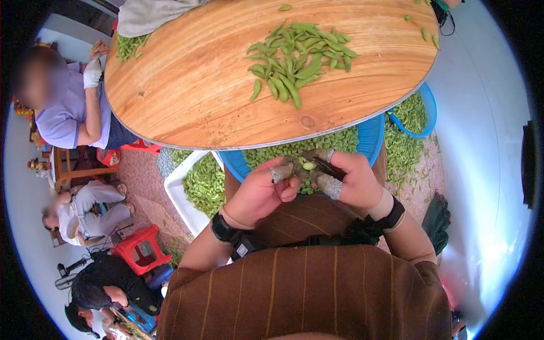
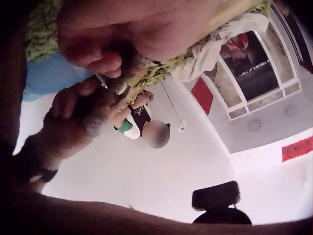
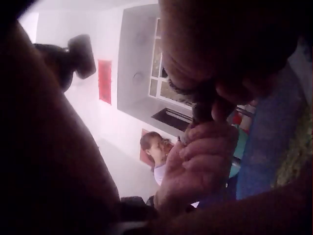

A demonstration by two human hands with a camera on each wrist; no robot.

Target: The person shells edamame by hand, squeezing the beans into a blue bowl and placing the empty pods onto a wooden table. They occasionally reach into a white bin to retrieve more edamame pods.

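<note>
In the head view both hands meet above a blue basket (image 1: 234, 164) of shelled green beans (image 1: 334, 143). The left hand (image 1: 262, 190), its fingers curled, pinches one side of a green pod (image 1: 308, 165). From the other side the right hand (image 1: 356, 180) grips the same pod between thumb and fingers. Worn, greyish coverings wrap several fingertips. In the left wrist view the left hand (image 2: 132, 29) is close to the camera, with the right hand (image 2: 63, 127) opposite. The right wrist view is dark; the left hand (image 3: 200, 161) shows curled there.
Whole pods (image 1: 297, 54) lie on the wooden table (image 1: 192, 85) just ahead. A white tray (image 1: 173, 184) of pods stands at left, a blue basket (image 1: 432, 110) at right. A red stool (image 1: 136, 249) and several people are on the left.
</note>
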